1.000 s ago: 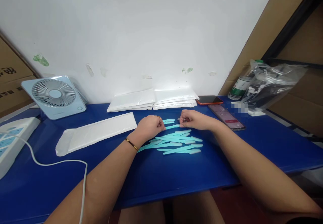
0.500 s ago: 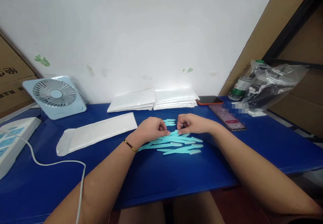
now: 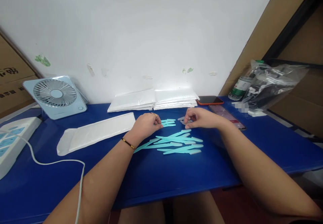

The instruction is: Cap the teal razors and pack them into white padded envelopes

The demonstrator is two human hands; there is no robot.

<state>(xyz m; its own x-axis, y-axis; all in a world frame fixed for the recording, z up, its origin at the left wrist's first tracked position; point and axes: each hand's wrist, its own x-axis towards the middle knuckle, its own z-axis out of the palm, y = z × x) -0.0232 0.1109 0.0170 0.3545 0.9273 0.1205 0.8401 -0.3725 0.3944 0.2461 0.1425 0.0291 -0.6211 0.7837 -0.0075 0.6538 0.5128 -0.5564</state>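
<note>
Several turquoise eyebrow razors with pale blade ends lie crossed in a loose pile mid-table. Behind them is a smaller group of turquoise razors, lined up side by side. My left hand is at the left end of this group, thumb and fingertips pinched on a razor whose end is mostly covered. To the right, my right hand is over a few small clear plastic pieces, like blade caps. Its thumb and fingers are curled together; what they hold is partly hidden.
A white padded envelope lies at left, with stacked envelopes against the wall. A fan, a power strip and its white cable are left. Two phones, a bottle and a clear bag are right.
My hands have moved apart from above the loose razor pile. The left went slightly back and left to the small group; the right moved right, with clear pieces now showing by it.
</note>
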